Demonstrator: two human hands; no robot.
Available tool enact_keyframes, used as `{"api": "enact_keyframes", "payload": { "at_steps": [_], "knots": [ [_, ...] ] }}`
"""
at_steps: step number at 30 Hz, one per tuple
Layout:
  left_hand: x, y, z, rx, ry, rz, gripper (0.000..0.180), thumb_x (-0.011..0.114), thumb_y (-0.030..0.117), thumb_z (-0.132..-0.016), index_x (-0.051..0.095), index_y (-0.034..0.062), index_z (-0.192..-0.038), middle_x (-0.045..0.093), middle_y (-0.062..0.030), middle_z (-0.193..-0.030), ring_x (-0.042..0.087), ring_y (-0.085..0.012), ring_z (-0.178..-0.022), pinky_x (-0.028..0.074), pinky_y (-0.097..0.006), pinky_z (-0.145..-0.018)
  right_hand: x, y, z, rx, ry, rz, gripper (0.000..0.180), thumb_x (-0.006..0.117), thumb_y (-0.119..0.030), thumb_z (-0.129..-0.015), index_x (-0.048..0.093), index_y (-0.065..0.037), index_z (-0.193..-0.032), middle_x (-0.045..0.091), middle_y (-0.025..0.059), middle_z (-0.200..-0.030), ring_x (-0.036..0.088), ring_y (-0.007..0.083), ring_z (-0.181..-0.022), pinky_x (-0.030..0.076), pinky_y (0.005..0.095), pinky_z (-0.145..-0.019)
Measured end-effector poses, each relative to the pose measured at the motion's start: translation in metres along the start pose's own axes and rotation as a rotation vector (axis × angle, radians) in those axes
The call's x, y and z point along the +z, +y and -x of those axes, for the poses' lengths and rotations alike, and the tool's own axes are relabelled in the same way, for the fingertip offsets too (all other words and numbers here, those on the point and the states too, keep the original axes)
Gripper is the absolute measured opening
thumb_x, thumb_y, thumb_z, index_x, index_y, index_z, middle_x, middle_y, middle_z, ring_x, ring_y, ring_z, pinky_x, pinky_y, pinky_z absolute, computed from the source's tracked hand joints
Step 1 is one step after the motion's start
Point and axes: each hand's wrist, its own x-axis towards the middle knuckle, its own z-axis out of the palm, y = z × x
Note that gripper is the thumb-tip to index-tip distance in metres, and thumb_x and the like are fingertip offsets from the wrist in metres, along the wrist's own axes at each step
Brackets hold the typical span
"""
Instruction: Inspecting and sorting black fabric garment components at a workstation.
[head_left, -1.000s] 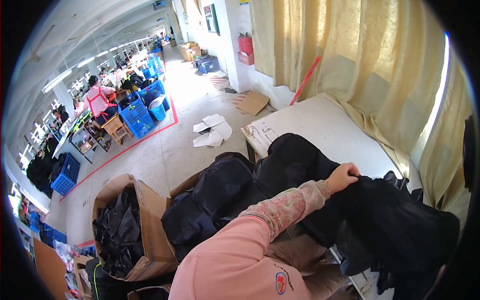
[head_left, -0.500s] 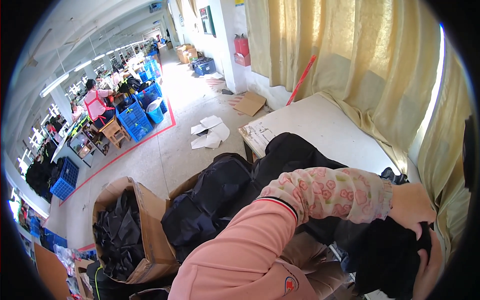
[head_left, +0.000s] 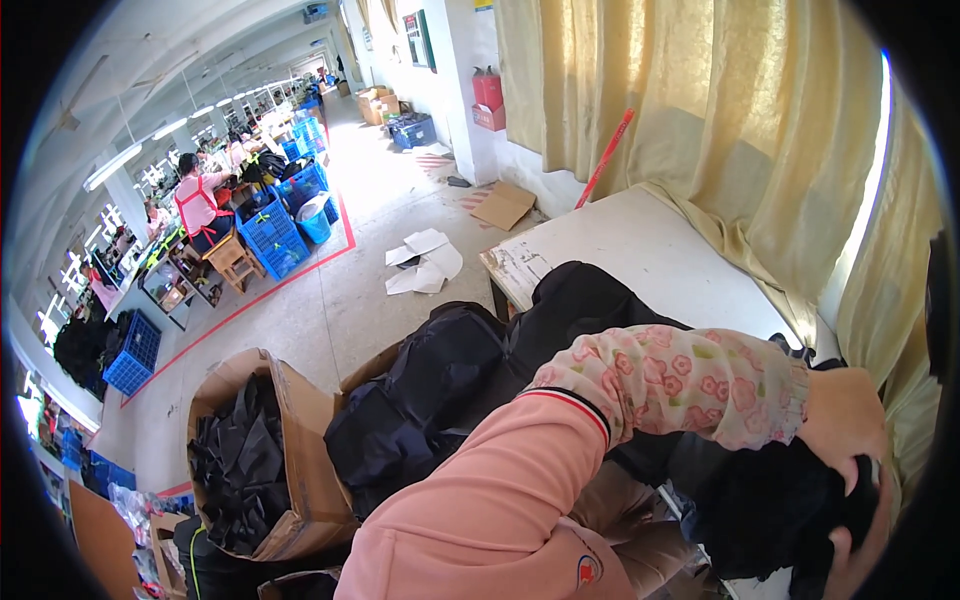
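My left arm, in a pink sleeve with a floral cuff, reaches across the lower view to the right. My left hand is closed on the top of a black garment at the right edge of the white table. Just below it, my right hand shows partly at the lower right rim, with its fingers curled into the same black garment. A heap of black garments lies behind my arm, against the table's near side.
An open cardboard box full of black fabric pieces stands at lower left. Yellow curtains hang behind the table, and a red stick leans there. Papers lie on the floor. Blue crates and a seated person are far left.
My left hand has swung from the top of the black pile to the right and downward, pulling the black garment along. My right hand has come into view on it.
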Motion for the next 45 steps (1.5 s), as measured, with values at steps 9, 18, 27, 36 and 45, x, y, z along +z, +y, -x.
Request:
{"api": "enact_keyframes", "payload": {
  "at_steps": [9,18,27,36,45],
  "knots": [
    [0.015,-0.138,0.087,-0.482,0.674,0.335,0.019,0.062,0.021,-0.081,0.066,0.0034,-0.079,0.063,-0.0156,-0.077,0.061,-0.0304,-0.071,0.047,-0.04,-0.063,-0.006,0.064,0.019,0.561,-0.075,-0.429,0.05,0.059,-0.019,-0.09,0.046,0.002,-0.133,0.049,0.0133,-0.131,0.047,0.0201,-0.119,0.035,0.0312,-0.101],
    [0.147,0.047,0.28,-1.242,-0.462,1.829,0.078,0.038,0.07,-0.088,0.046,0.0056,-0.132,0.057,-0.0163,-0.117,0.057,-0.0225,-0.104,0.047,-0.037,-0.091,0.035,-0.014,-0.097,0.314,-0.002,-1.248,0.034,0.066,-0.022,-0.086,0.063,0.001,-0.111,0.066,0.0008,-0.084,0.061,0.0066,-0.07,0.048,0.0204,-0.061],
    [0.08,-0.002,0.39,-0.886,0.71,2.642,0.045,0.051,0.038,-0.093,0.049,0.0063,-0.126,0.055,-0.0121,-0.122,0.053,-0.023,-0.115,0.043,-0.038,-0.098,0.058,-0.085,-0.181,-0.132,-0.038,-1.482,0.019,0.055,-0.012,-0.093,0.058,0.004,-0.104,0.063,0.0037,-0.084,0.056,0.009,-0.069,0.047,0.0234,-0.064],
    [-0.103,-0.059,0.47,-1.473,0.865,0.892,0.049,0.062,0.0,-0.085,0.044,0.005,-0.13,0.058,-0.0142,-0.12,0.059,-0.0238,-0.108,0.049,-0.035,-0.092,0.277,-0.044,-0.119,0.182,0.136,-1.289,0.046,0.065,-0.014,-0.084,0.048,0.004,-0.123,0.06,0.017,-0.114,0.058,0.0225,-0.106,0.044,0.0324,-0.093],
    [-0.021,-0.027,0.528,-1.56,1.045,-0.05,0.054,0.071,0.019,-0.085,0.044,0.0024,-0.128,0.05,-0.0083,-0.109,0.05,-0.0144,-0.088,0.043,-0.025,-0.079,0.426,-0.033,-0.034,0.858,-0.168,-1.273,0.037,0.066,-0.015,-0.085,0.051,0.001,-0.114,0.064,0.0107,-0.094,0.063,0.0184,-0.077,0.052,0.0323,-0.069]
  ]
}}
